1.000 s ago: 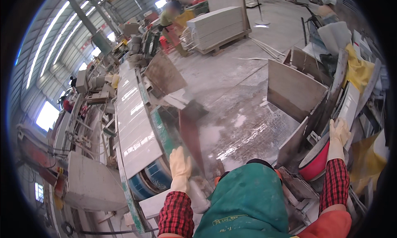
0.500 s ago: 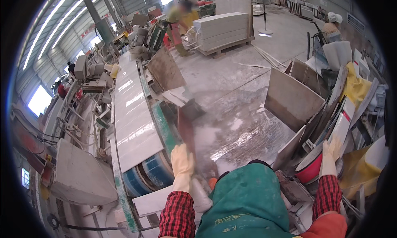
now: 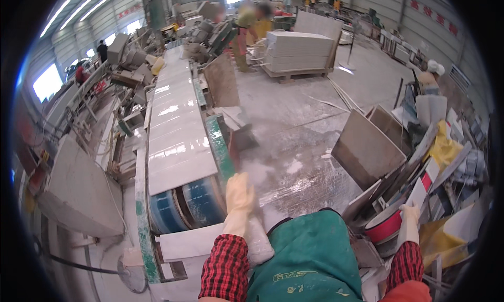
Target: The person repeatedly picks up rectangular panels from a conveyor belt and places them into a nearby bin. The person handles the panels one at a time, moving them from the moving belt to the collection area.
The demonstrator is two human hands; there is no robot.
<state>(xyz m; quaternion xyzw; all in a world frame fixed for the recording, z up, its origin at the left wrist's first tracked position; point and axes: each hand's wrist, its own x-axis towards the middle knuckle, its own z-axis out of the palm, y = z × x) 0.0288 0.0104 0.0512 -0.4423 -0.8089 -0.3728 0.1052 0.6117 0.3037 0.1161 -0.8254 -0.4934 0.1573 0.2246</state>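
Note:
My left hand (image 3: 239,199), in a pale rubber glove, lies on the green side rail (image 3: 219,142) of a roller conveyor, beside its blue rollers (image 3: 201,202). Its fingers are stretched forward and hold nothing. To the right, my gloved right hand (image 3: 410,218) is closed round the near end of a long white strip (image 3: 419,194) with a red band across it. Just left of that hand is a red-sided round object (image 3: 386,226). Wet, glossy pale slabs (image 3: 178,129) lie in a row along the conveyor, ending short of the near rollers.
Brown boards (image 3: 367,150) lean at the right, by a yellow sheet (image 3: 446,144). A stack of white slabs (image 3: 299,50) stands on a pallet at the back, with a person (image 3: 244,32) beside it. Another person in a white hat (image 3: 430,76) is at far right. The floor (image 3: 294,171) is wet.
The view has tilted up and swung slightly, showing more of the far wall. My left hand stays at the rail. My right hand's fingers look more curled round the white strip's end.

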